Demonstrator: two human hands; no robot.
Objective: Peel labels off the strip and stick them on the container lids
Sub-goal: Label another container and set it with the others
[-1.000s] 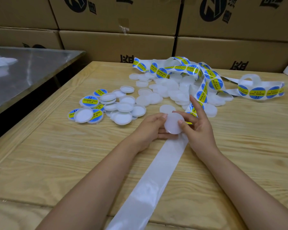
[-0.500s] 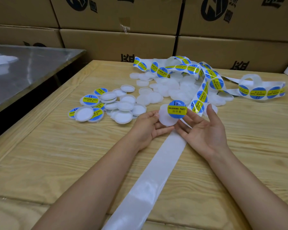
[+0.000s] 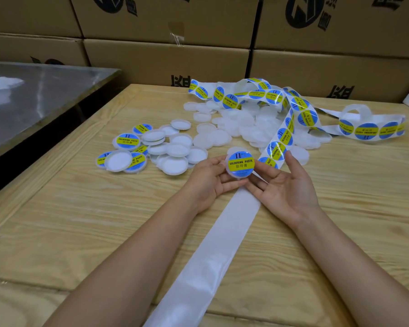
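Observation:
A white round lid [image 3: 240, 164] with a blue and yellow "SOLDERING PASTE" label stuck on it faces up at me. My left hand [image 3: 208, 178] holds it by its left edge and underside. My right hand [image 3: 286, 185] lies palm up beside it with straight fingers, its thumb at the lid's right edge. The label strip [image 3: 286, 134] curls from behind my right hand to the table's far side. Its bare white backing [image 3: 222, 246] runs toward me between my forearms.
Finished lids [image 3: 128, 140], some label up and some upside down, lie heaped at the left. Plain white lids [image 3: 236, 121] are piled under the strip farther back. Cardboard boxes [image 3: 165, 64] wall off the far edge. A steel table [image 3: 45, 90] stands to the left.
One second ago both hands pressed on a plain-looking lid low over the backing. The lid has since turned label up and risen, and my right hand has opened palm up beside it.

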